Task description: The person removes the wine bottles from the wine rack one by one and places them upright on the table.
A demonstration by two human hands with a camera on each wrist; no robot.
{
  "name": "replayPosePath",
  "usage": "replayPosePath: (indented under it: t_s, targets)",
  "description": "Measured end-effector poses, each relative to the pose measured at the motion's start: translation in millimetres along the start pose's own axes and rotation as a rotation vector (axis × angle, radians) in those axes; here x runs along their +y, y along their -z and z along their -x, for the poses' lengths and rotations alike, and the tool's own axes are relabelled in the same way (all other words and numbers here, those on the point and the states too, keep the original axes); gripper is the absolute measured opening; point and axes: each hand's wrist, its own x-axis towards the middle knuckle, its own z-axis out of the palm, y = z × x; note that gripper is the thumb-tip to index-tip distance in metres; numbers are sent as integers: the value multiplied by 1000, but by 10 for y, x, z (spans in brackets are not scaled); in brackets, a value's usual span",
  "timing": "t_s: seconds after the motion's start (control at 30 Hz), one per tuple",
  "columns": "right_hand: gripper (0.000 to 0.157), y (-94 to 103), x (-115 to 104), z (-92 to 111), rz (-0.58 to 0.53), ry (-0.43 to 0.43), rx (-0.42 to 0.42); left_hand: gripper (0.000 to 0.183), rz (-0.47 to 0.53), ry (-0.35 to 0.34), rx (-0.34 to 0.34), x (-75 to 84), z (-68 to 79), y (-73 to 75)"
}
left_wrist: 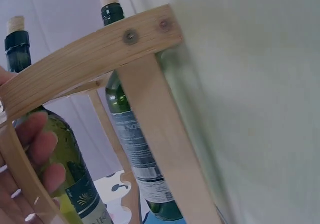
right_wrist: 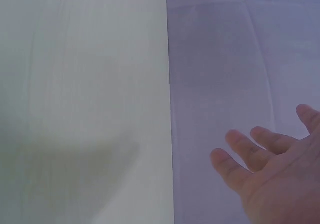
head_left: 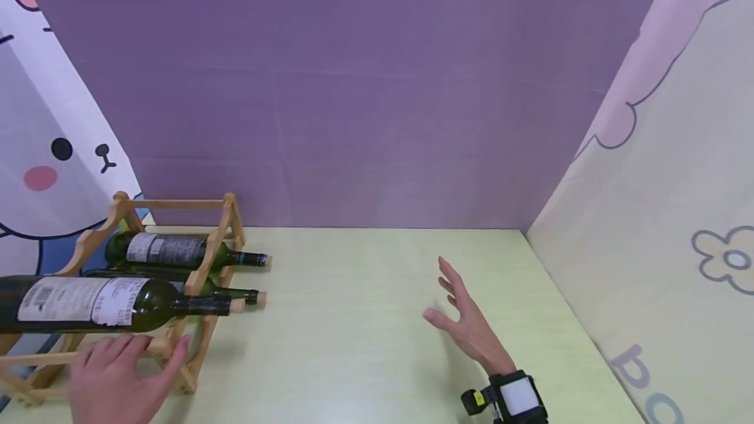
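Note:
A wooden wine rack [head_left: 226, 214] stands on the left of the table, and my left hand [head_left: 118, 378] grips its near rail, the fingers [left_wrist: 42, 146] curled round the wood. Dark green bottles lie in it, their corked necks pointing right. Nearest is a wine bottle [head_left: 156, 306] with a white label, just beyond my left hand. Behind it lie a second bottle [head_left: 241, 294], mostly hidden, and a third bottle [head_left: 165, 250] at the back. My right hand [head_left: 471, 329] hovers over the right part of the table, fingers spread and holding nothing.
The pale wooden table [head_left: 341, 319] runs back to a purple backdrop [head_left: 377, 97]. A printed cloth wall [head_left: 660, 214] borders it on the right, another cartoon-printed wall [head_left: 59, 103] on the left beside the rack. A camera [head_left: 518, 398] is strapped to my right wrist.

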Motion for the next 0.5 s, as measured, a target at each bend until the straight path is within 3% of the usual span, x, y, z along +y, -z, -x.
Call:
replayPosePath:
  t_s: [0.1,0.27,0.5]
  targets:
    - [89,-36,6,14,8,-5,-6,51,-24,-26,-54,19,-43,17]
    - [84,-100,14,40,-1,-23,0,43,7,-33,-104,47,-99,35]
    - [80,-194,2,33,-28,2,-13,41,33,-69,-64,18,-115,-30]
